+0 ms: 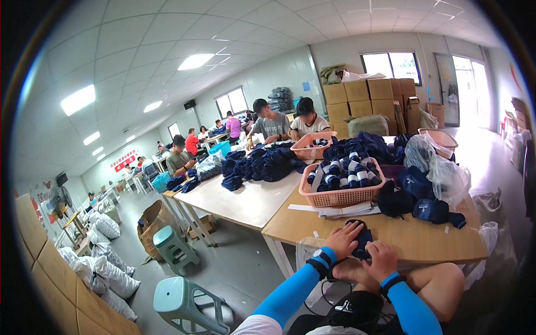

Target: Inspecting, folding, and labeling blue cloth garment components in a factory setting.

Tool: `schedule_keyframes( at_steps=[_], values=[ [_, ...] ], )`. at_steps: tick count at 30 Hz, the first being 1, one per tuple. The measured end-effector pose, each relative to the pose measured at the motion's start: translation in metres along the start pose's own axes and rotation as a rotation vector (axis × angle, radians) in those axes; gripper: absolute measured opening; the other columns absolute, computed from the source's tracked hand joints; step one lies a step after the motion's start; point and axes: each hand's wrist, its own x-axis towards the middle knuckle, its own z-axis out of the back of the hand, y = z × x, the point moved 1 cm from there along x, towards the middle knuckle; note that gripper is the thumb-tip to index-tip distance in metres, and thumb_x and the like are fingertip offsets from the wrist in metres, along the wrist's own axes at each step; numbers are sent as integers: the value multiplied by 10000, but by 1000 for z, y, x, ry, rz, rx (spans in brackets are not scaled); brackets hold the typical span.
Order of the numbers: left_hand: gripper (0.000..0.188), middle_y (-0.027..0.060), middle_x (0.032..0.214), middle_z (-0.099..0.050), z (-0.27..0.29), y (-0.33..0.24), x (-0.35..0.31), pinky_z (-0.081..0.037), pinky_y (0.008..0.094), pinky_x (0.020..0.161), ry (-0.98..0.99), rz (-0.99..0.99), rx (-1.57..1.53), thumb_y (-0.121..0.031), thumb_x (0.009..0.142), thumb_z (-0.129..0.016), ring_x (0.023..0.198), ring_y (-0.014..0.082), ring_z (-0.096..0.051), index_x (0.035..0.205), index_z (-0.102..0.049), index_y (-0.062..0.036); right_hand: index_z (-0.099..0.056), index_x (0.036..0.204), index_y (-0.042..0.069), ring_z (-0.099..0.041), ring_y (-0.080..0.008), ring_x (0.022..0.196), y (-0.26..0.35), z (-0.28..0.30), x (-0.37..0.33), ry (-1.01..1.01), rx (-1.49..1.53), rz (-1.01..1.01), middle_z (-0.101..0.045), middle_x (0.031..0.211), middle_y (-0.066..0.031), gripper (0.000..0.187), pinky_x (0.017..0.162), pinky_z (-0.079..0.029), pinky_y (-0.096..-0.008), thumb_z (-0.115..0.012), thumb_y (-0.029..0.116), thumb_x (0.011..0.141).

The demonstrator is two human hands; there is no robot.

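My left hand (pixel 341 239) lies flat, fingers spread, on a dark navy sock (pixel 362 239) at the table edge (pixel 424 245); my right hand (pixel 381 259) pinches its near end. Sock's long axis points away, toward the pink basket (pixel 340 196).

My left hand (pixel 341 239) lies flat on a dark navy sock (pixel 362 241) at the near edge of the wooden table (pixel 424 237). My right hand (pixel 382 259) grips the same sock from the near side, fingers curled over it. Blue sleeves cover both forearms. Pink basket (pixel 340 196) just beyond, heaped with banded navy sock bundles (pixel 346 173). White paper strips (pixel 343 210) under its front. Loose navy pieces (pixel 430 211) to the right, clear plastic bags (pixel 441 167) behind them. Other people sit at tables farther back. Green stool (pixel 187 304) on the floor to my left.
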Motion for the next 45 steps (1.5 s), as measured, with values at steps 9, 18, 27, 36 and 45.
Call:
schedule_keyframes(
  at_steps=[9,18,27,36,45],
  values=[
    [603,135,1569,-514,-6,-5,-25,-423,504,1155,-266,-188,-88,-168,901,-688,1483,350,-448,1482,-537,-121,-707,1111,133,-645,-316,1099,-1,3,2,73,-6,19,-686,1128,-95,413,966,-503,-478,-830,171,718],
    [637,112,1471,-607,-3,-40,-52,-481,497,1103,-384,-259,-71,-179,813,-815,1389,365,-552,1409,-608,-90,-692,1208,147,-646,-287,1214,-2,6,-5,12,39,-52,-698,1283,-66,476,1006,-513,-447,-821,157,749],
    [514,49,1348,-682,-23,-37,-54,-483,470,1078,-534,-146,50,-144,743,-805,1343,322,-594,1247,-704,-142,-661,1210,141,-687,-284,1164,-12,-4,-9,3,31,8,-743,1193,-71,451,992,-529,-439,-788,145,777],
    [379,139,1297,-650,35,-37,-31,-504,486,1022,-308,-169,-211,-267,875,-742,1248,402,-590,1196,-667,-78,-670,1146,134,-664,-283,1200,-13,-1,-12,30,33,17,-721,1248,-60,415,1000,-525,-437,-801,139,752],
    [264,200,993,-710,13,21,15,-560,444,835,-320,94,-274,-257,1013,-663,935,389,-691,1037,-754,-10,-673,1135,132,-643,-317,1227,-8,-1,-7,8,-12,108,-703,1248,-69,416,1030,-519,-457,-818,163,746]
  ],
)
